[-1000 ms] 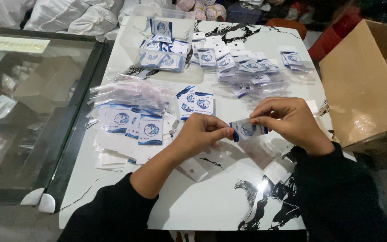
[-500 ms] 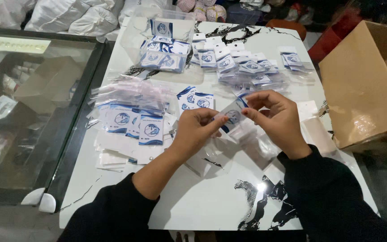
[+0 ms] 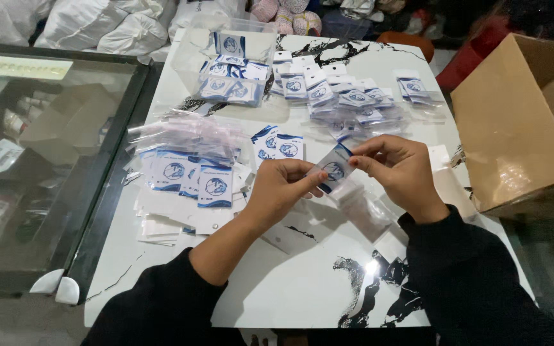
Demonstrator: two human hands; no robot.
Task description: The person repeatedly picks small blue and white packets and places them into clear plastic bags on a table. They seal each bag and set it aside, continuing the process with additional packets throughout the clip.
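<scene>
Over a white marble-patterned table (image 3: 277,288) my left hand (image 3: 283,192) and my right hand (image 3: 400,172) both pinch one small white card with a blue round emblem (image 3: 333,169), tilted between the fingertips. A clear plastic sleeve (image 3: 360,205) hangs from the card's lower end under my right hand. Just beyond the card lie two similar blue-and-white cards (image 3: 278,146) flat on the table.
A stack of blue-and-white cards (image 3: 190,176) and clear sleeves (image 3: 187,131) lies at the left. Bagged cards (image 3: 347,102) spread across the back, beside a clear bin (image 3: 232,57). An open cardboard box (image 3: 524,122) stands at the right. A glass case (image 3: 40,147) borders the left.
Both hands have risen slightly and turned the card from nearly flat to tilted, its top now pointing toward my right hand. The clear sleeve now dangles lower beneath it.
</scene>
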